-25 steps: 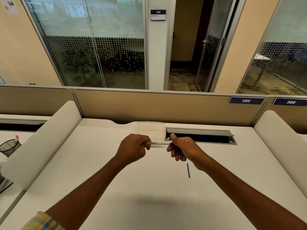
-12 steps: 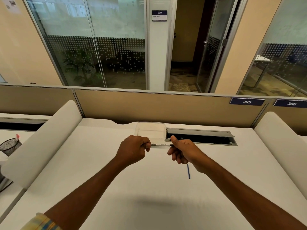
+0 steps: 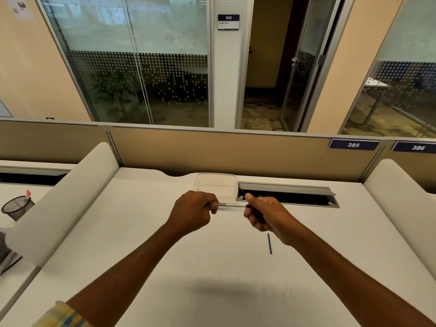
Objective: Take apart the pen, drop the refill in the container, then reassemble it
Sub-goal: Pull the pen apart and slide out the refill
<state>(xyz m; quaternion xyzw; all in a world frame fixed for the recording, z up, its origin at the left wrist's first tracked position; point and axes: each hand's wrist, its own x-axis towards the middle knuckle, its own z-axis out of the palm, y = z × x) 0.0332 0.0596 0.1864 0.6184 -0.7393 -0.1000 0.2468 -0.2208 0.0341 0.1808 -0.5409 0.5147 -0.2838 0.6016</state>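
Hardly anything moved: both hands keep their grip. Left hand (image 3: pixel 192 212) fingers (image 3: pixel 213 205) curl tight round the pen's (image 3: pixel 232 204) left end. The right hand (image 3: pixel 263 214) pinches the right end, thumb on top. Pen is level, held above the bench (image 3: pixel 212 267). Clear container (image 3: pixel 215 185) sits just beyond at 12 o'clock. Thin blue refill (image 3: pixel 269 243) lies on the bench at the right hand's 5 o'clock.

White table (image 3: pixel 212 267) is lying under both grips. Cable slot (image 3: pixel 287 197), lid open, is sitting just beyond the right grip (image 3: pixel 264 214). Mesh cup (image 3: pixel 17 207) is standing well left of the left grip (image 3: pixel 193 212), past a white divider (image 3: pixel 70 197). Plate 385 (image 3: pixel 353 145) is hanging on the beige partition (image 3: pixel 212 149) beyond.
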